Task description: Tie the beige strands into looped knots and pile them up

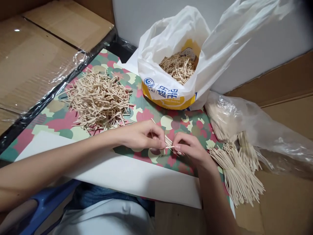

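Over the patterned board, a thin cream strand (169,147) spans the small gap between my two hands. My left hand (144,135) has thumb and fingers pinched at the strand's left end. At its other end my right hand (192,148) pinches it too, with fingers curled. A few more pale strands (168,141) show just behind the gap, partly covered by my fingers; I cannot tell whether they are held. Beyond my left forearm lies a loose heap of short, thin cream pieces (97,98). Long strands tied in bundles (234,173) rest to the right of my right hand.
A white and yellow plastic bag (168,93) stands open at the back, with short pieces (178,67) inside. Clear plastic wrapping (264,127) covers more bundles at right. Cardboard (41,62) lies at left. White sheet (117,173) lines the board's (144,114) near edge.
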Demonstrator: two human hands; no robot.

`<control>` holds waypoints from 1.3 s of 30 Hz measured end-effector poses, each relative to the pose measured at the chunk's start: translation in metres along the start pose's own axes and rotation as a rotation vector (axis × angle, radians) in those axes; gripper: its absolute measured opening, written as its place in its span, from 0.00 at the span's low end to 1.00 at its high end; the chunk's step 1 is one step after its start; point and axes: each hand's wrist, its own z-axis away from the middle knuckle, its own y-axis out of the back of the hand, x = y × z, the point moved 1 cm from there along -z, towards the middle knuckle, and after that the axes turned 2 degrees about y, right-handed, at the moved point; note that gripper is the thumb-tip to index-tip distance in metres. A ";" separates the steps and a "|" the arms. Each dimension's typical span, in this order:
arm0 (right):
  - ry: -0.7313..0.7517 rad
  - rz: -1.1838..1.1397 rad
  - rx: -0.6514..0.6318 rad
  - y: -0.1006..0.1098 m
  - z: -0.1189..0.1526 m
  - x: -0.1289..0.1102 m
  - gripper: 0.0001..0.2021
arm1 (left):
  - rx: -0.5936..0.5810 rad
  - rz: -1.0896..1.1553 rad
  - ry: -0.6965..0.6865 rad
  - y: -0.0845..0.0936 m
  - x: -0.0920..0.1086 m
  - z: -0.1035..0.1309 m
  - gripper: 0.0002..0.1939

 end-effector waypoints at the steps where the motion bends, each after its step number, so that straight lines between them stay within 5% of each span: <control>1: -0.035 -0.080 0.001 -0.001 0.001 0.001 0.06 | -0.007 0.096 0.023 0.000 0.000 0.000 0.09; 7: -0.102 -0.365 0.028 -0.013 0.003 0.002 0.09 | 0.054 0.396 0.041 -0.004 -0.007 0.001 0.08; 14: -0.082 -0.501 0.107 -0.026 0.000 0.008 0.09 | 0.228 0.339 -0.109 -0.011 -0.009 -0.004 0.12; 21: -0.024 -0.536 0.152 -0.035 -0.006 0.012 0.08 | 0.072 0.510 -0.122 -0.017 -0.007 -0.004 0.12; 27: 0.017 -0.539 0.162 -0.039 -0.007 0.011 0.07 | 0.082 0.760 -0.038 -0.020 -0.011 -0.005 0.08; 39: 0.022 -0.672 0.070 -0.048 -0.017 0.011 0.09 | 0.119 0.848 -0.043 -0.020 -0.015 -0.007 0.09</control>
